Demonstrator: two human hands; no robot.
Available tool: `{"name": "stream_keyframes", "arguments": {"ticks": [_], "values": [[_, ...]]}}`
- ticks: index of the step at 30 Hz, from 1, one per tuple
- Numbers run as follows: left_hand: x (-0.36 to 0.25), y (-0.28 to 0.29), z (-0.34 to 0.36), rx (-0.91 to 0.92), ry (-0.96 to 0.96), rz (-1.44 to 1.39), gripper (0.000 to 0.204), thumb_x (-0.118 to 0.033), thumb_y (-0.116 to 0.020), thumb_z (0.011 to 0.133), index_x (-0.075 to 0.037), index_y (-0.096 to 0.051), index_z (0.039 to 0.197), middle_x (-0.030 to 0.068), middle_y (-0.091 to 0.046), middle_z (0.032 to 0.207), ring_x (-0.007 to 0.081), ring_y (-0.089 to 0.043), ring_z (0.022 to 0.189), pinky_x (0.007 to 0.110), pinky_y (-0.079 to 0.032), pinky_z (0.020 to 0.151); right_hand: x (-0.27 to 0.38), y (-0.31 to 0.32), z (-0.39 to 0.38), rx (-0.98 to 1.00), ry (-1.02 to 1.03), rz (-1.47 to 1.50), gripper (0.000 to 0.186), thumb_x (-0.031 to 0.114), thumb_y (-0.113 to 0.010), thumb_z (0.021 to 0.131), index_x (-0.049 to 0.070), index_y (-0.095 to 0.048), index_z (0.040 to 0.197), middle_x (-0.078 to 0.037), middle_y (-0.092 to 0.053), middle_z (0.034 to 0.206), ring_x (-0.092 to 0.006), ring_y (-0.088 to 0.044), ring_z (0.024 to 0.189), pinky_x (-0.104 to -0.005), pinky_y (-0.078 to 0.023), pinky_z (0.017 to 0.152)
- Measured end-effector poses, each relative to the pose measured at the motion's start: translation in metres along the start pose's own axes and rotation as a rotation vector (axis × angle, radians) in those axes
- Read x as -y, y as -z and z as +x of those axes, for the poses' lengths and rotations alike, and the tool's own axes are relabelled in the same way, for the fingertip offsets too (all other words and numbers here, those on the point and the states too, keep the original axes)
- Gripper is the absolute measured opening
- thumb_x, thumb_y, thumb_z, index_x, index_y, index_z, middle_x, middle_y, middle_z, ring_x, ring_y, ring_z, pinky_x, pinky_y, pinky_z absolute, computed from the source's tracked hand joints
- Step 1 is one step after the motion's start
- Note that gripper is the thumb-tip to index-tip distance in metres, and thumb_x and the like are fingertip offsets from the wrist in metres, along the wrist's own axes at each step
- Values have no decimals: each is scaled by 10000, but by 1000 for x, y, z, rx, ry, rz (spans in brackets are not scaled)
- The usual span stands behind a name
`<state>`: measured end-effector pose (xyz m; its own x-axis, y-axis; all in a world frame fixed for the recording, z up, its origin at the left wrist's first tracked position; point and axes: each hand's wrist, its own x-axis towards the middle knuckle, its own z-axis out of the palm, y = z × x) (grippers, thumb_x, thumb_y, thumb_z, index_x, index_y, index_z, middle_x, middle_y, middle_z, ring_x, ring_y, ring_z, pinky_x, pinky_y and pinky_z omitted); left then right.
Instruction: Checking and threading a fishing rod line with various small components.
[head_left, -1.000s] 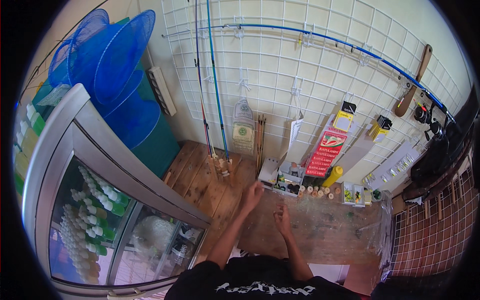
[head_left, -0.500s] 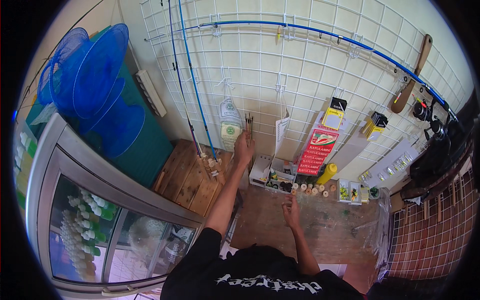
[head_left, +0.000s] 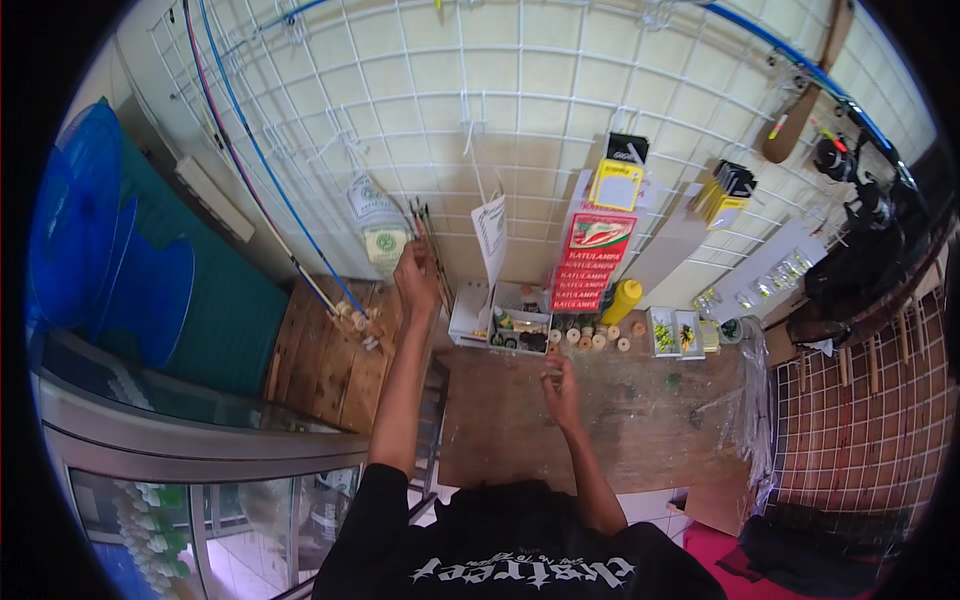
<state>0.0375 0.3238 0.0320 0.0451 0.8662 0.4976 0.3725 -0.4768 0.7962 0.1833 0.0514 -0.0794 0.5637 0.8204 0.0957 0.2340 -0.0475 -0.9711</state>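
Observation:
My left hand (head_left: pixel 417 280) is raised toward the wall, its fingers curled round several thin dark-tipped sticks (head_left: pixel 424 218) whose upper ends stick out above it. Right beside it hangs a white and cream packet (head_left: pixel 382 225) on a grid hook. Over the wooden tabletop my right hand (head_left: pixel 562 390) is half closed, fingertips drawn together; whatever may be between them is too small to name. Just beyond those fingertips lie several small round wooden pieces (head_left: pixel 598 341), beside a white divided box (head_left: pixel 520 335) of small bottles and dark items.
A yellow squeeze bottle (head_left: pixel 622 300) stands behind the round pieces, near red packets (head_left: pixel 592 260) hanging on the white wire grid (head_left: pixel 550 80). Fishing rods (head_left: pixel 262 160) lean at the left. Small trays of lures (head_left: pixel 676 333) sit farther right. A glass cabinet (head_left: pixel 250 450) borders my left side.
The view has turned to the right and down, so the wall and table appear farther left and higher. Both hands keep about the same places beside the sticks and round pieces.

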Motion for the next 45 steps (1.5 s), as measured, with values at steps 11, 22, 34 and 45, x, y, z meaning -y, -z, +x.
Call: {"name": "stream_keyframes", "arguments": {"ticks": [11,22,34,45], "values": [[1,-8,-1,-32,61,66,118,27,-600,806,34,-632,919,168,-638,717,253,-648,673,354,-495,640,-33,-4,-30,-2,-313,207,288,60,-524,916,67,-456,1196,-108,-589,1052,-176,-644,782,-278,-525,614],[11,12,-16,86,137,26,119,34,-710,737,21,-643,835,125,-645,679,191,-624,618,317,-479,597,-26,27,-46,113,-388,173,308,28,-518,900,102,-459,1193,-83,-570,1027,-152,-638,764,-265,-507,585],[24,8,-35,137,132,30,61,23,-656,796,29,-634,853,152,-668,736,200,-653,668,304,-494,634,-34,34,-27,229,-331,50,302,48,-552,875,89,-481,1165,-78,-583,960,-141,-631,718,-261,-500,582],[74,16,-67,185,148,11,37,39,-632,803,30,-605,826,99,-638,703,137,-605,663,283,-478,634,-34,26,-39,280,-290,-4,280,69,-568,871,77,-490,1140,-93,-602,918,-159,-627,710,-287,-506,606]]}}
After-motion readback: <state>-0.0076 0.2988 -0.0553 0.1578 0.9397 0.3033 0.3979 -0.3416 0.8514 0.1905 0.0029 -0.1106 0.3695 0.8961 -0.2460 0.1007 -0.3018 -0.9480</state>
